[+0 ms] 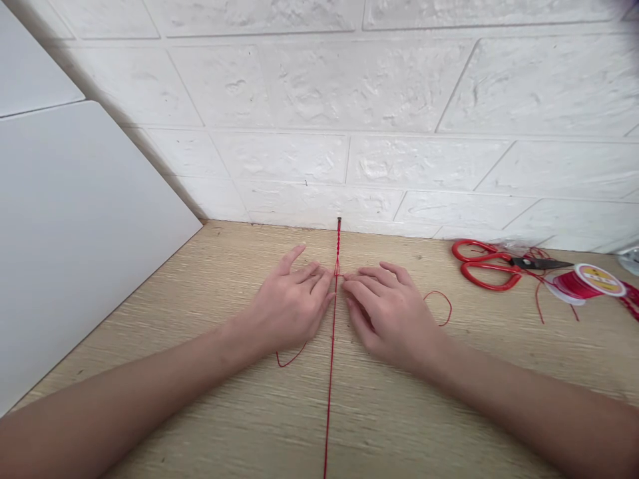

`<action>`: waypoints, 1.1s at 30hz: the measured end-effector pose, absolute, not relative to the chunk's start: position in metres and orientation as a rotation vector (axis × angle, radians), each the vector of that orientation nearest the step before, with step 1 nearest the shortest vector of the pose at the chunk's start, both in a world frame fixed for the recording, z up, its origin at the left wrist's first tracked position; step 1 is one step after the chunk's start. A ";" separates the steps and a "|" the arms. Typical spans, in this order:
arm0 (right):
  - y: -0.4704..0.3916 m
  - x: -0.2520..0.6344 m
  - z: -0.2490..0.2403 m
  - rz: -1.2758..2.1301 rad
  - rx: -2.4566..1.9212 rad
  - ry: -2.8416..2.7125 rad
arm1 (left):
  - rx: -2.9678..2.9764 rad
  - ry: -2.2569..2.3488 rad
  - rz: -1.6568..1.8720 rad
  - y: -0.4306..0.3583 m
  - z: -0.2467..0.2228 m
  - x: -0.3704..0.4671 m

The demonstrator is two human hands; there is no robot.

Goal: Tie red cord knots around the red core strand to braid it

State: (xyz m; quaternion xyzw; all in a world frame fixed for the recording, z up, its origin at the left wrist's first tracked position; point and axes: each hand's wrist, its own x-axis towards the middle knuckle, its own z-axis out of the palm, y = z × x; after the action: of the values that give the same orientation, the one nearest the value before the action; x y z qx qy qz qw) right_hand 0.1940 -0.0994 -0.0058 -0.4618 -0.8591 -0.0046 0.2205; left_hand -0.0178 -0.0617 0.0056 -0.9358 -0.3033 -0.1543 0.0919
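A red cord runs from a small nail at the wall's foot down toward me, twisted or braided in its upper part. Just below the braid, a thinner cross strand meets it, with small loops there. My left hand pinches the strand's left part close to the cord, and a loose loop shows under the wrist. On the right, my right hand has its fingertips closed on the other part of the strand, whose loose end curls out beside the hand.
Red-handled scissors lie at the right on the wooden table, next to a spool of red thread and loose red pieces. A white brick-pattern wall stands behind; a white panel is at the left.
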 end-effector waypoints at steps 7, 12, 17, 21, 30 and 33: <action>-0.101 0.192 -0.004 -0.064 -1.303 -2.407 | -2.739 -0.963 -0.403 -0.063 0.007 -0.016; -0.101 0.192 -0.003 -0.064 -1.336 -2.399 | -2.724 -1.003 -0.380 -0.063 0.008 -0.015; -0.100 0.192 -0.004 -0.068 -1.392 -2.372 | -2.769 -1.118 -0.447 -0.064 0.008 -0.015; -0.100 0.192 -0.005 -0.079 -1.438 -2.359 | -2.759 -1.185 -0.438 -0.063 0.008 -0.014; -0.100 0.192 -0.005 -0.085 -1.476 -2.328 | -2.736 -1.250 -0.459 -0.063 0.006 -0.014; -0.100 0.192 -0.005 -0.087 -1.475 -2.322 | -2.741 -1.255 -0.460 -0.062 0.006 -0.015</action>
State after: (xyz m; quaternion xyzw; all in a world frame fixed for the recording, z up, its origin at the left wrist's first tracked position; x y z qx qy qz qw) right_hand 0.1920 -0.0998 -0.0051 -0.5258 -0.8277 -0.0308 0.1935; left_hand -0.0148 -0.0622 0.0056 -0.8978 -0.4112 -0.1508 0.0460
